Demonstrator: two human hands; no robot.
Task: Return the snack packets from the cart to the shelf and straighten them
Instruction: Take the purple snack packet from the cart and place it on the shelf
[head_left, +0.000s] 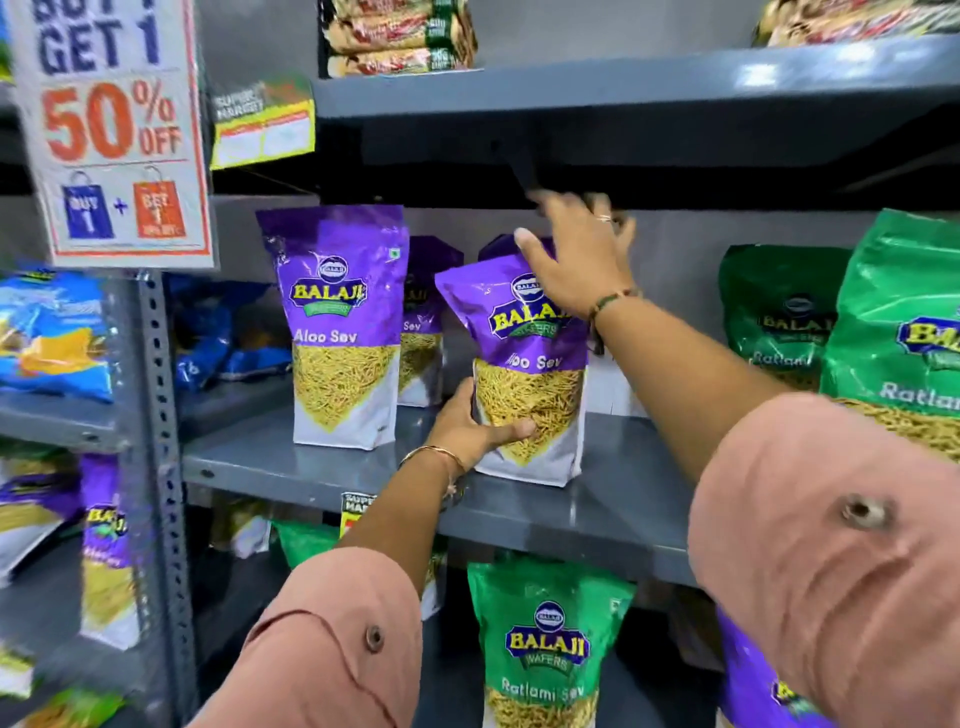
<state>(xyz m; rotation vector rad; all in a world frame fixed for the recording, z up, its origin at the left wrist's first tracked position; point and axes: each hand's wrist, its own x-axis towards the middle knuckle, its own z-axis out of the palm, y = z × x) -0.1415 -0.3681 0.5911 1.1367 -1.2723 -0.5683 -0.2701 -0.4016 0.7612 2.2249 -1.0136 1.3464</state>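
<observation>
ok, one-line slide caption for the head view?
Both hands, left hand low and right hand on top, steady a purple Aloo Sev packet on the grey shelf.

Promo sign (117, 130): I see it hanging at the top left, reading "GET 1" and "50% OFF", with two shopping-bag drawings below.
Price label (263, 124): a yellow and green tag just right of the sign, too blurred for me to read.
Upright post (161, 415): grey, perforated, standing below the sign on the left.
Lower tag (357, 512): I can see a small yellow label clipped to a shelf edge, partly hidden.
</observation>
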